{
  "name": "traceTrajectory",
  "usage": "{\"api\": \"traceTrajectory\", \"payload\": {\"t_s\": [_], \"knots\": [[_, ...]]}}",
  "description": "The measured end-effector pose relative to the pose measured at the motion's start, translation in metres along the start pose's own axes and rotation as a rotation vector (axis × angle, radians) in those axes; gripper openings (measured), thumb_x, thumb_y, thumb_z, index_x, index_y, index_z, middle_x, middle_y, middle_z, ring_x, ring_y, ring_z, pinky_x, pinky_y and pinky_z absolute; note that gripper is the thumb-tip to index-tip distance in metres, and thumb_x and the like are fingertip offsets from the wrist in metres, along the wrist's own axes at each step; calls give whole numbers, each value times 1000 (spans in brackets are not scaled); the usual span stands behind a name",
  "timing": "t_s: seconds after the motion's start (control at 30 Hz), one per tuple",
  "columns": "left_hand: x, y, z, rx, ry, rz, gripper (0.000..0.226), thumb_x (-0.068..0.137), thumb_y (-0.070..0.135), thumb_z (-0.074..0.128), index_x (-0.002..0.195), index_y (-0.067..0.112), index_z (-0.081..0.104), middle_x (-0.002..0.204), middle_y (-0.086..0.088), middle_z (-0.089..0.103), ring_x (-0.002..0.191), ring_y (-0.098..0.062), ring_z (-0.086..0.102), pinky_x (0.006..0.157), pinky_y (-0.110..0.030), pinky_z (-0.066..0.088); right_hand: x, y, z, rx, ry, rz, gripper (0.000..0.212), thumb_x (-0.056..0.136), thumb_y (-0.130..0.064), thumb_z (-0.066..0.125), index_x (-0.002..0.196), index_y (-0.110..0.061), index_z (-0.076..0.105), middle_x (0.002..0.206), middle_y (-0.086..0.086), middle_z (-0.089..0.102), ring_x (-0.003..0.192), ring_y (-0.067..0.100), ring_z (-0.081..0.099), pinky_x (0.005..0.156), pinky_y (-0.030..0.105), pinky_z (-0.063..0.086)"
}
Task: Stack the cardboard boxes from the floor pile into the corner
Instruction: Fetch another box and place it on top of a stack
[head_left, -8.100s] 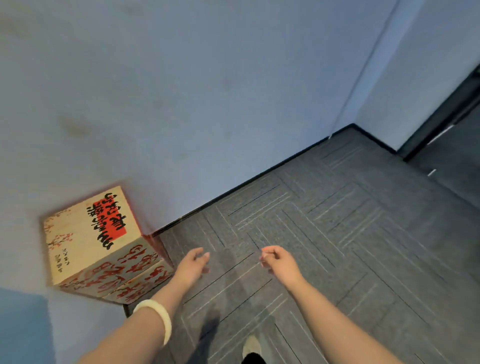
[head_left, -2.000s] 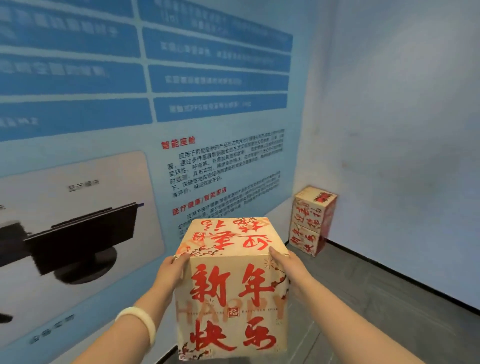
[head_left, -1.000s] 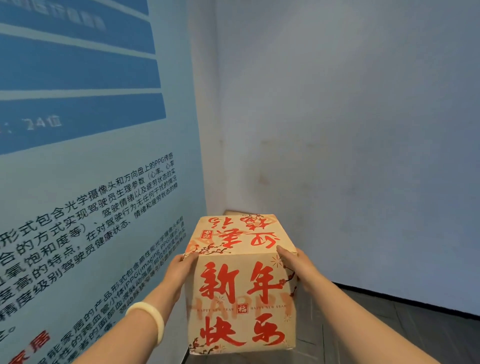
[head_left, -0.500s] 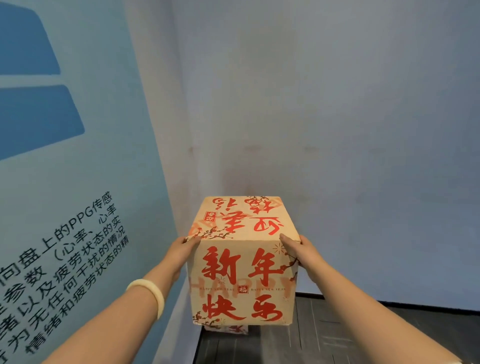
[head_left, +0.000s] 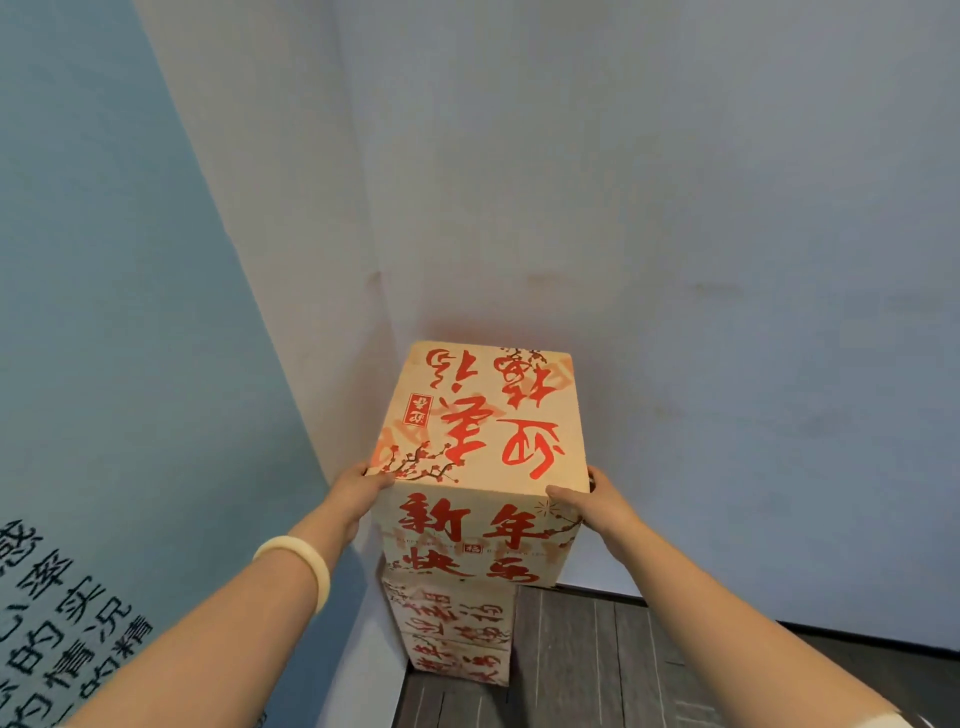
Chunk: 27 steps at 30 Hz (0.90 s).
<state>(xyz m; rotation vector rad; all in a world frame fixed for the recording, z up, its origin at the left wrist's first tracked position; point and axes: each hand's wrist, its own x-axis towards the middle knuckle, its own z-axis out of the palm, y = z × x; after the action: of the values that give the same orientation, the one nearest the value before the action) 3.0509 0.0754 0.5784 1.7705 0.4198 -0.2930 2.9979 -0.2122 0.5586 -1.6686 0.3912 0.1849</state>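
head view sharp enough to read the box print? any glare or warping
Head view: red print on the tan cardboard box is legible, no glare; left hand and right hand are crisp; the wide-angle lens slants the wall corner; a faint reddish tint on the grey wall behind the box.

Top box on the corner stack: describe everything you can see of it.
The top box is tan cardboard, roughly cubic, closed, printed with red calligraphy and blossom sprigs on top and front. It stands upright in the wall corner atop the lower boxes; whether it fully rests there I cannot tell. The left hand holds its left side, the right hand its right front edge.
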Motion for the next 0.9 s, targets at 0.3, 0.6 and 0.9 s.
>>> {"api": "traceTrajectory", "payload": {"t_s": [0.3,0.6,0.9], "knots": [[86,-22,5,55,-8,-111,25,91,2,51,117,2,52,108,-16,63,90,-24,57,77,-35,46,72,33,38,-45,3,90,37,83,-14,68,116,-17,52,115,2,62,111,23,56,91,39,47],[138,-54,13,15,1,-177,31,93,3,49,123,5,45,97,-9,60,73,-13,56,55,-25,45,117,63,63,-61,43,179,47,80,-18,72,121,-20,47,116,-2,61,112,19,57,89,38,50],[165,-82,10,-34,-33,-166,22,90,8,55,113,7,54,100,-10,68,85,-21,64,71,-36,54,131,91,78,-26,91,226,66,81,-19,72,135,-18,34,130,3,52,122,24,50,93,41,46]]}}
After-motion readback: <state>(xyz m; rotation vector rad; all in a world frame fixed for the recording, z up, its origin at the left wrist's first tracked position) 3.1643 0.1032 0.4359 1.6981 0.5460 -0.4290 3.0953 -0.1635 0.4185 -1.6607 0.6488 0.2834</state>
